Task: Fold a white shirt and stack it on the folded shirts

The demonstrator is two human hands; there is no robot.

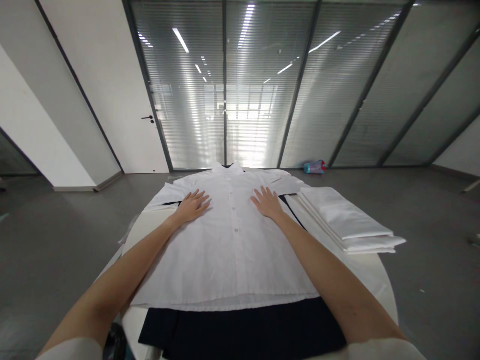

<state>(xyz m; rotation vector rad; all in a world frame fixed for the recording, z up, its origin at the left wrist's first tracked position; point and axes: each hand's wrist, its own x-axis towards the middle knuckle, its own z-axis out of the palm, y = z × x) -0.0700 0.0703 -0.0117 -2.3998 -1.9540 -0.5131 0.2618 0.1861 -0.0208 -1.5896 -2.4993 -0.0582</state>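
Both arms are reaching straight out over the counter (378, 280), almost side by side, with the elbows near the bottom corners of the view.

The left hand (193, 206) is lying flat on the shirt (228, 250), palm down. Its fingers are spread a little and pointing away from the person, toward the collar. It is not gripping anything; the grip is wide open and only pressing on the cloth.

The right hand (267, 201) is lying flat too, palm down, on the other side of the button row. Its fingers are also open and a bit spread. It is holding nothing.

The shirt is white and is lying face up in the middle of the counter, buttons done up, collar at the far end. The sleeves are sticking out to each side near the top. The two hands are resting on the chest part, one on each side of the buttons, well apart from each other.

A dark cloth (243, 330) is lying under the shirt and showing at the near edge.

A pile of folded white cloth (348, 220) is sitting on the right side of the counter, just beside the shirt.

A small blue and pink thing (314, 167) is lying on the floor by the glass wall; it is too small to make out.

No words or labels can be read anywhere.
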